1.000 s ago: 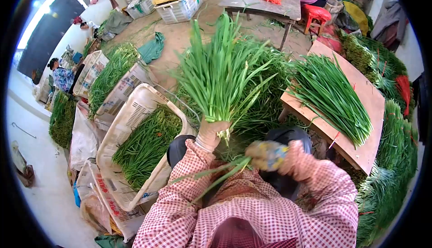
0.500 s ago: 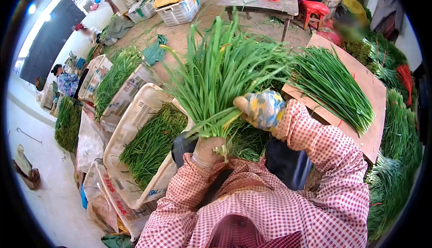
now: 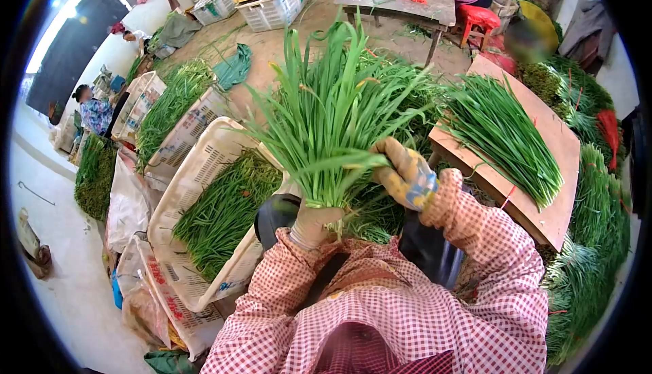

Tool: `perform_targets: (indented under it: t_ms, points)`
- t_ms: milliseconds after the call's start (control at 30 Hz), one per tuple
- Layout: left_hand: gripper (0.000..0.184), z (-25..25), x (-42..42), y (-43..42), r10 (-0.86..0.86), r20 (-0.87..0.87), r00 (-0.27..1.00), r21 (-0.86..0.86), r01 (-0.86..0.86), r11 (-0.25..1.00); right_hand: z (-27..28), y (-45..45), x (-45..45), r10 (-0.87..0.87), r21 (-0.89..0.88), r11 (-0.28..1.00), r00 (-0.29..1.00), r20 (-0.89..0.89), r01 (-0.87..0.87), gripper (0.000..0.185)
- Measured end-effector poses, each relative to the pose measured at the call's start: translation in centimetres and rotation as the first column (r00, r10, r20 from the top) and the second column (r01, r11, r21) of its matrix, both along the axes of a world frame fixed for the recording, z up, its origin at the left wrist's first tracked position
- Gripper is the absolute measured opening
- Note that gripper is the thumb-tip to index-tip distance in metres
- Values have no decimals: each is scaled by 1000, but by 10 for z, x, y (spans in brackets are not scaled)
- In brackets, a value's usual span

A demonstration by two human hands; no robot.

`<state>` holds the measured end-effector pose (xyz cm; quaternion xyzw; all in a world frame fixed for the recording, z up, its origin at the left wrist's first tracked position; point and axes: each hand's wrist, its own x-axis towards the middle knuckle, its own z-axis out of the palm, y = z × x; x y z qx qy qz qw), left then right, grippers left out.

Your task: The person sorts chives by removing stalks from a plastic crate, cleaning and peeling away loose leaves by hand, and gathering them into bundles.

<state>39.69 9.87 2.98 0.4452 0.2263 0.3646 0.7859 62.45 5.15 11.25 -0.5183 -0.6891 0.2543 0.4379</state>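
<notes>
My left hand (image 3: 316, 223), in a pale glove, is wrapped round the stem end of a bunch of green chives (image 3: 326, 119) in front of my lap. The leaves fan upward and away from me, a few with yellowed tips. To the right of the bunch, my right hand (image 3: 406, 174), in a blue and yellow patterned glove, is closed with its fingertips on a chive leaf (image 3: 356, 160) that stretches sideways across the bunch. More loose chives (image 3: 373, 214) lie beneath, between my knees. A neat pile of chives (image 3: 502, 140) rests on the board to my right.
A white crate (image 3: 197, 163) holding cut greens stands at my left. The wooden board (image 3: 543, 218) is on my right, with tied bundles (image 3: 598, 201) beyond it. Ahead stands a low table (image 3: 435, 11) with red ties. Other people sit at the far left and upper right.
My right hand has turned and shifted slightly right and up, drawing a leaf out sideways from the bunch. My left hand keeps its hold on the stems. The view has tilted slightly.
</notes>
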Motion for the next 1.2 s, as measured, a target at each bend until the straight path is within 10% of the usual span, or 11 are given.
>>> perform_targets:
  t_ms: [300,400,433,500,600,667,733,767,933,1133,1200]
  points:
    - [51,2,4,2,97,-204,974,251,-44,967,-23,37,-26,-252,-22,968,966,-60,251,21]
    - [56,1,3,8,126,-171,977,214,-88,973,-32,13,-28,53,289,956,939,-340,51,16]
    - [54,-8,0,18,-160,56,986,-124,166,978,-47,5,-39,87,347,936,923,-376,53,20]
    - [56,-23,-3,18,-77,-101,992,194,96,976,-63,-17,-52,126,401,915,904,-408,53,26]
    - [56,-14,2,15,26,-161,987,220,11,975,-57,-40,-45,382,-272,874,916,-125,-402,25]
    - [62,-26,10,20,45,15,999,-8,-44,999,-58,-22,-33,145,110,985,980,-137,-130,25]
    - [68,-31,11,23,82,185,979,-191,-46,980,-28,1,-22,-159,15,985,924,-349,175,30]
    - [56,-28,8,21,49,106,993,3,-49,999,-27,20,-6,-232,67,961,916,-327,267,40]
    - [46,10,11,4,115,-128,985,187,-90,978,-1,73,-17,55,105,989,407,-912,100,30]
    - [68,-11,13,15,117,-47,992,109,-111,988,-5,47,-8,-275,-105,960,805,-526,259,21]
    - [73,-11,16,16,110,-2,994,70,-110,991,-17,42,-13,-33,235,931,706,-707,279,22]
